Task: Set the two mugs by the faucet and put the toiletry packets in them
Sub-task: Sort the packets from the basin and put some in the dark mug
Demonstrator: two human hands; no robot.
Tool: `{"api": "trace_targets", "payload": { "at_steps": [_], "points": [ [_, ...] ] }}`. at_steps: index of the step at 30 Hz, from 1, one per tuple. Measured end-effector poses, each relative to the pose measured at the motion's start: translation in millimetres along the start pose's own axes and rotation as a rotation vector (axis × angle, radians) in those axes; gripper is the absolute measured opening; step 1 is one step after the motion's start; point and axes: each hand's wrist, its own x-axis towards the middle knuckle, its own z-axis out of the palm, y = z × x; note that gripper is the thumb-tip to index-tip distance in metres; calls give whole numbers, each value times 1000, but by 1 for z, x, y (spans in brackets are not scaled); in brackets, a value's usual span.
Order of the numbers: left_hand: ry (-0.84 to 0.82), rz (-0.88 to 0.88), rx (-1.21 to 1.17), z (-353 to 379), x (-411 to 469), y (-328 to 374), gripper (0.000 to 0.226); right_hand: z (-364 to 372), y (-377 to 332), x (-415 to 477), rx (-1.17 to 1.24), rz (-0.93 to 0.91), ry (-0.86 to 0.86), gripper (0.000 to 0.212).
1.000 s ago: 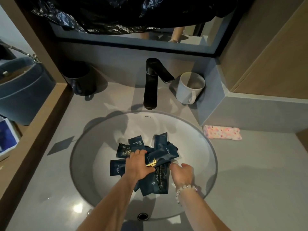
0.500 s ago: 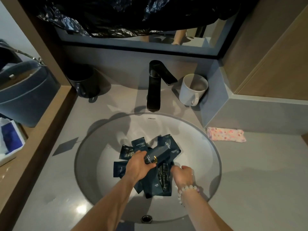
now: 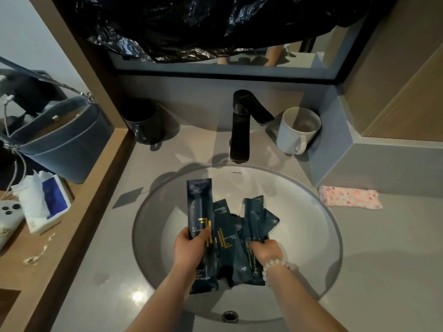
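Observation:
Several dark blue toiletry packets [image 3: 227, 236] with gold lettering are bunched upright over the white sink basin [image 3: 311, 236]. My left hand [image 3: 191, 248] grips a long packet [image 3: 200, 207] on the left of the bunch. On the right side, my right hand [image 3: 266, 250], with a bead bracelet at the wrist, clutches other packets. A black faucet [image 3: 242, 125] stands behind the basin. A black mug [image 3: 143, 121] sits to its left, a white mug [image 3: 297, 130] to its right; both stand upright on the counter.
A pink patterned cloth [image 3: 350, 197] lies on the counter right of the basin. On the wooden ledge at left are a blue bucket bag [image 3: 57, 140], a tissue pack [image 3: 45, 202] and a phone [image 3: 9, 212]. Black plastic [image 3: 203, 25] covers the mirror above.
Both hands have gathered the scattered packets from the basin floor and raised them into an upright bunch. The long left packet now stands up toward the faucet.

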Motion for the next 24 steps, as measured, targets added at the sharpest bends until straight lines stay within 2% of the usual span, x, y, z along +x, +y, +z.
{"api": "trace_targets", "payload": {
  "at_steps": [3, 8, 13, 17, 20, 24],
  "points": [
    [31, -43, -63, -10, -1, -1, 15, 6, 5, 3, -57, -34, 6, 25],
    [40, -80, -120, -20, -1, 3, 20, 0, 6, 2, -181, -75, -7, 21],
    [13, -72, -138, -19, -6, 7, 11, -15, 0, -8, -230, -71, 56, 20],
    [-10, -49, -159, -18, -10, 10, 8, -38, -9, -18, -228, -93, -8, 17],
    [-21, -51, -171, -19, -13, 10, 8, -52, -11, -24, 1, -77, -102, 15],
    [-50, -78, -185, -19, -14, 11, 18, -60, -8, -32, 467, 28, -368, 14]
  ]
}}
